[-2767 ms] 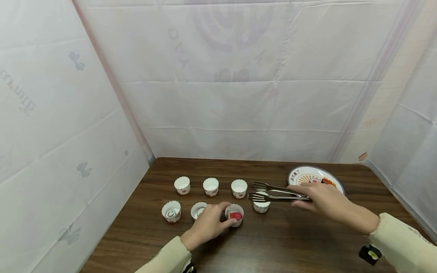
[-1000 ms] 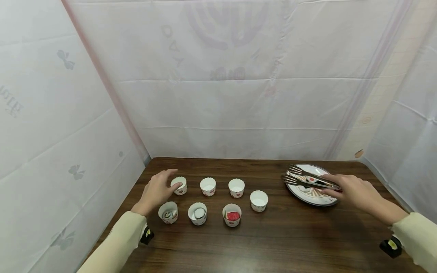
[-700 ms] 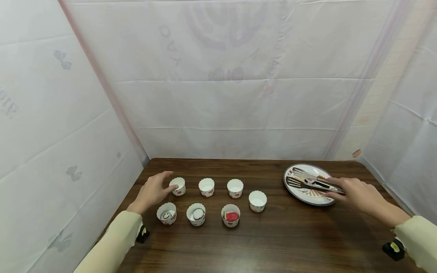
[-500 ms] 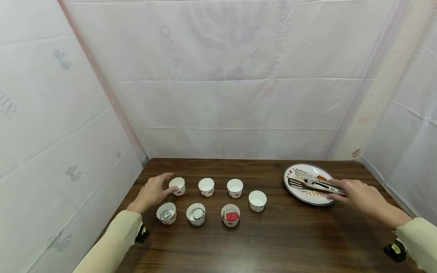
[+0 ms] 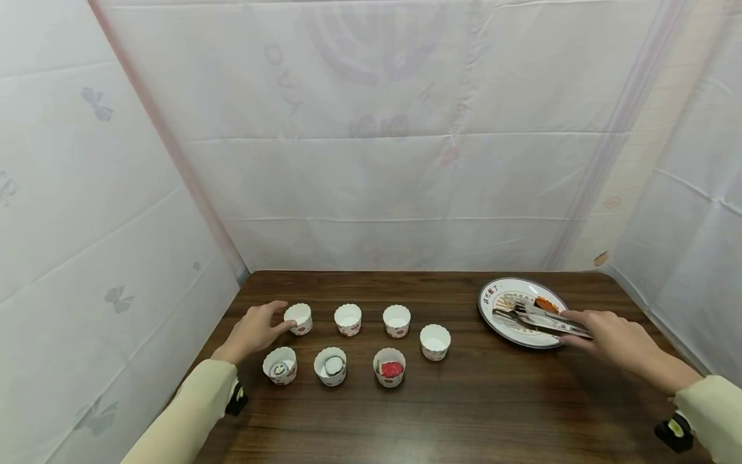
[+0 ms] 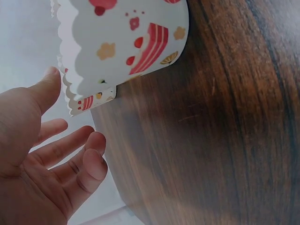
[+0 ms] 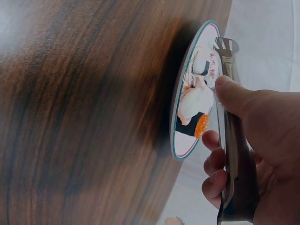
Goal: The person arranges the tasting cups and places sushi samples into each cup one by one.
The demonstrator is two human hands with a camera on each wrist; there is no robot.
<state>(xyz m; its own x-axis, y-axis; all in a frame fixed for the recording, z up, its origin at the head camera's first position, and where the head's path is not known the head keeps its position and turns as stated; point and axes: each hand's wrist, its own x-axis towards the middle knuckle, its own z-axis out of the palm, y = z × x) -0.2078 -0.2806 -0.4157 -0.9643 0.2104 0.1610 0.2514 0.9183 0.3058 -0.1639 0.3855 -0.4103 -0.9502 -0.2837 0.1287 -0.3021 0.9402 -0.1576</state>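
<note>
My left hand (image 5: 252, 332) is beside the far-left paper baking cup (image 5: 298, 320), its thumb close to the rim. In the left wrist view the fingers curve loosely, with nothing between them and the thumb. My right hand (image 5: 614, 338) grips metal serving tongs (image 7: 234, 154) with fork-like slotted ends. Their tips hang over a round plate (image 5: 489, 303). On the plate lie pieces of sushi, one topped with orange roe (image 7: 202, 125) and a pale one (image 7: 194, 102). Whether the tips touch a piece, I cannot tell.
In front stand three cups: one with a sushi roll (image 5: 280, 369), one with a round white-topped piece (image 5: 333, 366), one with a red-topped piece (image 5: 391, 369). Three bare cups (image 5: 348, 320) stand right of my left hand. White cloth walls (image 5: 371, 193) enclose the brown table (image 5: 406, 425).
My left hand has moved from the red-topped piece's cup to the far-left cup. My right hand has carried the tongs right, from above a bare cup to over the plate; their tips have drawn closer together.
</note>
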